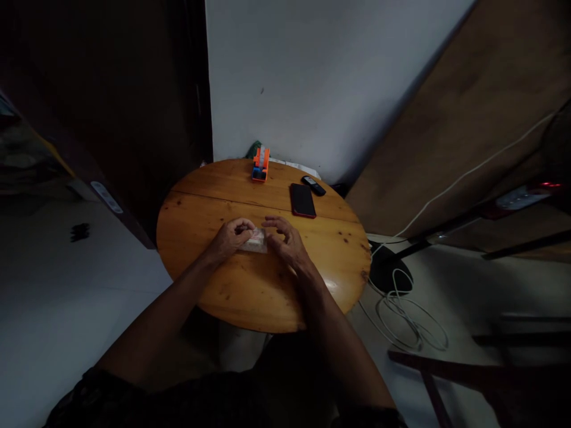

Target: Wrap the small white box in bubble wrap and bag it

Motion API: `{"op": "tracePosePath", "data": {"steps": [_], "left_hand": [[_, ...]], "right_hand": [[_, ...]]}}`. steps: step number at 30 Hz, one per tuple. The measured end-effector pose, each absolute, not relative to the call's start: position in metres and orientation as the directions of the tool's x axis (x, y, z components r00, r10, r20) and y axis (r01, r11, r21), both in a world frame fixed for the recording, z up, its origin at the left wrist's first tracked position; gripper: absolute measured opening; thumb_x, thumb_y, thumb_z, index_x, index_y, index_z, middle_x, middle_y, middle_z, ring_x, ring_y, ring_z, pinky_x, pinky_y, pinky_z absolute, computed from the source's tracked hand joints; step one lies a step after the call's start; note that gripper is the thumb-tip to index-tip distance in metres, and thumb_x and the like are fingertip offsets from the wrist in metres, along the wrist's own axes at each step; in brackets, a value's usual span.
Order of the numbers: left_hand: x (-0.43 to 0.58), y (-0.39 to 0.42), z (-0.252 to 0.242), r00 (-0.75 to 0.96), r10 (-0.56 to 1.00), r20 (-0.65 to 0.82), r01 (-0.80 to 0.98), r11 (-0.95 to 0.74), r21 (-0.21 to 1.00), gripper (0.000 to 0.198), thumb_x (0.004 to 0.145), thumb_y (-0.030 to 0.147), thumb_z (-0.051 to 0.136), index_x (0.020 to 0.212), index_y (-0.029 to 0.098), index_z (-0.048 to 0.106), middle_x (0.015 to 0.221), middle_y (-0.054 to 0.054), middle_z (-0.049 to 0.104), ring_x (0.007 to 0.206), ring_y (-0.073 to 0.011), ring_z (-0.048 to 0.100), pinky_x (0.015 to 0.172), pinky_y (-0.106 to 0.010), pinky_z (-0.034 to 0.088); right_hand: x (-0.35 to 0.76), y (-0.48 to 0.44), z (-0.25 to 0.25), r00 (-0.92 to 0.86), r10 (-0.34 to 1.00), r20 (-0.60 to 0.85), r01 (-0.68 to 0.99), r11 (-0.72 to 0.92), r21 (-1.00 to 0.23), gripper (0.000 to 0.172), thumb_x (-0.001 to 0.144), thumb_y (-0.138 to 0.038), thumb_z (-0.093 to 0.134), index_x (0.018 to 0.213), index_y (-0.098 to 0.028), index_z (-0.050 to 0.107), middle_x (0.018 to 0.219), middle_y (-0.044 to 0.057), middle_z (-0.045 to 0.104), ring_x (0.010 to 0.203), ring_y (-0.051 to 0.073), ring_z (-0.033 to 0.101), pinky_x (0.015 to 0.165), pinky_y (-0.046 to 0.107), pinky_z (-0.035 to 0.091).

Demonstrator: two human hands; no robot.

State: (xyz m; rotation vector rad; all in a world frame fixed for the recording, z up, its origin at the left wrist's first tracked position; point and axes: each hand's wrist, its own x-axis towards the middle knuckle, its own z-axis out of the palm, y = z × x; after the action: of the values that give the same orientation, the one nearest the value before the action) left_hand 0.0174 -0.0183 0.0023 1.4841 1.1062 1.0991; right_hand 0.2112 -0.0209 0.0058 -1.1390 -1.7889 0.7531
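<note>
Lying on the table (259,297), the packet (256,245) looks light, perhaps slippery, best held by its edges; the left hand (231,239) curls over it, whether pinching I can't tell; the right hand (289,242) has fingers parted.

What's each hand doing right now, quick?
Left hand: curled at the small pale packet; firm grip can't be told.
Right hand: open, loosely bent, by the packet's edge.

Likely a home: wooden table (254,303)
</note>
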Motion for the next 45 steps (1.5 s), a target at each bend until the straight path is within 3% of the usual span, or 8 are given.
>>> {"op": "tracePosePath", "data": {"steps": [7, 12, 21, 26, 33, 37, 40, 45], "left_hand": [[0.018, -0.019, 0.003, 0.182, 0.973, 0.139, 0.142, -0.166, 0.976, 0.021, 0.070, 0.033, 0.061, 0.085, 0.018, 0.064, 0.075, 0.001, 0.062, 0.069, -0.0141, 0.054, 0.063, -0.024, 0.042], [0.018, -0.019, 0.004, 0.193, 0.974, 0.118, 0.145, -0.147, 0.978, 0.023, 0.071, 0.036, 0.061, 0.085, 0.018, 0.063, 0.073, 0.002, 0.060, 0.067, -0.0135, 0.053, 0.063, -0.024, 0.040], [0.018, -0.018, 0.001, 0.201, 0.973, 0.117, 0.126, -0.144, 0.981, 0.024, 0.071, 0.037, 0.061, 0.087, 0.018, 0.063, 0.076, 0.001, 0.063, 0.071, -0.0147, 0.057, 0.067, -0.025, 0.043], [0.018, -0.019, 0.002, 0.199, 0.974, 0.109, 0.128, -0.136, 0.982, 0.024, 0.071, 0.037, 0.060, 0.087, 0.019, 0.062, 0.076, 0.001, 0.063, 0.072, -0.0149, 0.057, 0.067, -0.025, 0.043], [0.018, -0.019, 0.001, 0.168, 0.974, 0.153, 0.161, -0.180, 0.970, 0.021, 0.072, 0.033, 0.061, 0.087, 0.017, 0.064, 0.074, 0.001, 0.061, 0.069, -0.0135, 0.054, 0.064, -0.024, 0.042], [0.017, -0.017, -0.002, 0.159, 0.968, 0.193, 0.163, -0.218, 0.962, 0.018, 0.074, 0.030, 0.062, 0.086, 0.017, 0.066, 0.083, -0.001, 0.066, 0.077, -0.0154, 0.059, 0.071, -0.025, 0.048], [0.017, -0.016, -0.004, 0.163, 0.966, 0.202, 0.172, -0.229, 0.958, 0.018, 0.074, 0.030, 0.061, 0.085, 0.018, 0.067, 0.091, -0.003, 0.067, 0.083, -0.0167, 0.062, 0.078, -0.027, 0.050], [0.017, -0.016, -0.004, 0.165, 0.958, 0.234, 0.203, -0.265, 0.943, 0.017, 0.075, 0.029, 0.062, 0.085, 0.018, 0.069, 0.099, -0.005, 0.067, 0.087, -0.0175, 0.063, 0.083, -0.029, 0.051]], "right_hand": [[0.207, -0.026, 0.006, -0.327, 0.860, 0.392, 0.604, 0.509, -0.613, 0.025, 0.087, -0.026, 0.059, 0.107, -0.026, 0.074, 0.133, 0.009, 0.065, 0.124, 0.028, 0.057, 0.108, 0.050, 0.042], [0.208, -0.026, 0.006, -0.359, 0.824, 0.438, 0.622, 0.561, -0.546, 0.033, 0.086, -0.024, 0.058, 0.115, -0.023, 0.072, 0.134, 0.010, 0.064, 0.123, 0.027, 0.058, 0.105, 0.047, 0.043], [0.205, -0.031, 0.015, -0.391, 0.807, 0.443, 0.679, 0.578, -0.453, 0.024, 0.091, -0.026, 0.058, 0.105, -0.025, 0.077, 0.132, 0.011, 0.066, 0.118, 0.028, 0.059, 0.100, 0.048, 0.043], [0.205, -0.030, 0.013, -0.376, 0.817, 0.436, 0.651, 0.568, -0.503, 0.024, 0.090, -0.026, 0.058, 0.102, -0.025, 0.078, 0.132, 0.010, 0.065, 0.121, 0.028, 0.059, 0.103, 0.049, 0.043], [0.211, -0.024, 0.008, -0.229, 0.876, 0.425, 0.453, 0.483, -0.750, 0.026, 0.088, -0.032, 0.057, 0.106, -0.023, 0.073, 0.133, 0.009, 0.064, 0.123, 0.027, 0.059, 0.100, 0.045, 0.049], [0.215, -0.022, 0.005, -0.277, 0.903, 0.328, 0.400, 0.419, -0.815, 0.053, 0.081, -0.035, 0.066, 0.133, -0.024, 0.060, 0.142, 0.011, 0.058, 0.129, 0.028, 0.055, 0.103, 0.046, 0.048], [0.214, -0.021, 0.002, -0.391, 0.875, 0.285, 0.429, 0.447, -0.785, 0.079, 0.074, -0.035, 0.076, 0.147, -0.023, 0.047, 0.148, 0.014, 0.052, 0.134, 0.030, 0.050, 0.108, 0.048, 0.044], [0.212, -0.020, -0.004, -0.412, 0.867, 0.281, 0.505, 0.474, -0.722, 0.084, 0.073, -0.023, 0.074, 0.151, -0.024, 0.043, 0.139, 0.013, 0.059, 0.126, 0.030, 0.057, 0.108, 0.051, 0.043]]}}
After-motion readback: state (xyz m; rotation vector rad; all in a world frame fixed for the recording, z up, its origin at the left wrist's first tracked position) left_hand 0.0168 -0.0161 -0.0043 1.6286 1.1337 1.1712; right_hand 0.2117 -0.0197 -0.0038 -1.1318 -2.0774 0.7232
